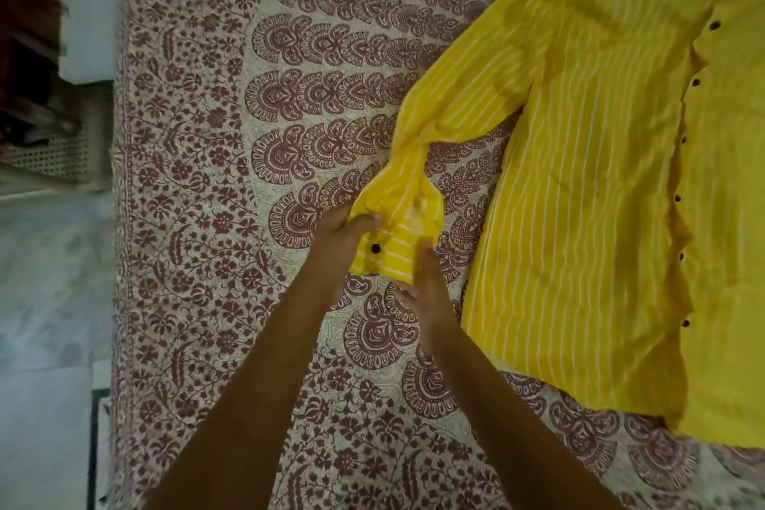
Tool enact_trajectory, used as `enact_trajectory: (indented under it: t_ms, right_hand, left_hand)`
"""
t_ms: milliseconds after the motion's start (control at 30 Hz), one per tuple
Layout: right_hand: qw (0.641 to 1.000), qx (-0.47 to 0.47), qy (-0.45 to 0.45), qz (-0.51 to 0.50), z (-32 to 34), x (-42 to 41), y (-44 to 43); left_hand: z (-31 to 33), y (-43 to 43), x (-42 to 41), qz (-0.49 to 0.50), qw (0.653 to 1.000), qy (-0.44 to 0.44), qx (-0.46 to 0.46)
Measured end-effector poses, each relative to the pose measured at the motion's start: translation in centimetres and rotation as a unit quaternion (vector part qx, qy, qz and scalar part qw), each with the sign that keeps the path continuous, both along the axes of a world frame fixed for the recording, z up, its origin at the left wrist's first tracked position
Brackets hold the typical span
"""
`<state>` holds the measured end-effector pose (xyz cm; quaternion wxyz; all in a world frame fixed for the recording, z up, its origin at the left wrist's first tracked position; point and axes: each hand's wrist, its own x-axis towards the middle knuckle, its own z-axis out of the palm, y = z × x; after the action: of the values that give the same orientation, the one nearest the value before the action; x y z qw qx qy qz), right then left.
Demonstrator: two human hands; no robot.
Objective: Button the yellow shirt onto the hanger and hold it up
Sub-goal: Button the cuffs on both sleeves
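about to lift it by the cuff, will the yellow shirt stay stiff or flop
The yellow shirt looks floppy: its sleeve twists and bunches above the cuff the left hand pinches. Probably light: thin fabric wrinkles on the bedspread.

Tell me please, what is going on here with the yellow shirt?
A person is working on one sleeve of the yellow striped shirt, which lies spread on a patterned bedsheet. The left hand grips the cuff beside its dark button. The right hand, blurred, meets the cuff's other edge; whether it grips is unclear. The shirt's front buttons run down the placket on the right.
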<state>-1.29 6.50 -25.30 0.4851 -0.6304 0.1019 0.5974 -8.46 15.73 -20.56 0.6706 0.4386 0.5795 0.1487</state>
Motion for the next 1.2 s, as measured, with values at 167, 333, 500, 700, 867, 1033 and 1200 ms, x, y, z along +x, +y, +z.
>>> enact_trajectory:
  t_ms: [167, 333, 500, 700, 867, 1033, 1200]
  right_hand:
    - [0.999, -0.001, -0.037, -0.029, 0.1, 0.3, -1.3]
    - [0.955, -0.01, -0.286, -0.076, -1.4, 0.7, -3.7]
    - [0.93, -0.002, -0.367, 0.004, -1.9, -0.3, -5.2]
    - [0.928, 0.018, -0.373, 0.004, -1.6, -0.9, -5.4]
    - [0.93, 0.038, -0.365, 0.013, -1.9, -1.1, -5.5]
    - [0.93, 0.028, -0.365, 0.005, -2.0, -1.1, -5.7]
    - [0.939, 0.036, -0.34, -0.02, -2.0, -1.1, -5.8]
  left_hand:
    - [-0.1, -0.4, -0.9, 0.032, 0.999, -0.012, -0.031]
    - [-3.1, -1.3, -3.2, -0.112, 0.964, 0.199, 0.136]
    - [-5.4, -4.3, -4.5, -0.171, 0.894, 0.299, 0.286]
    - [-7.1, -6.0, -2.8, -0.261, 0.879, 0.283, 0.283]
    - [-7.5, -5.8, -1.9, -0.324, 0.827, 0.328, 0.321]
    - [-7.7, -5.5, -1.4, -0.318, 0.827, 0.345, 0.309]
    - [-8.1, -5.8, -1.5, -0.316, 0.816, 0.365, 0.318]
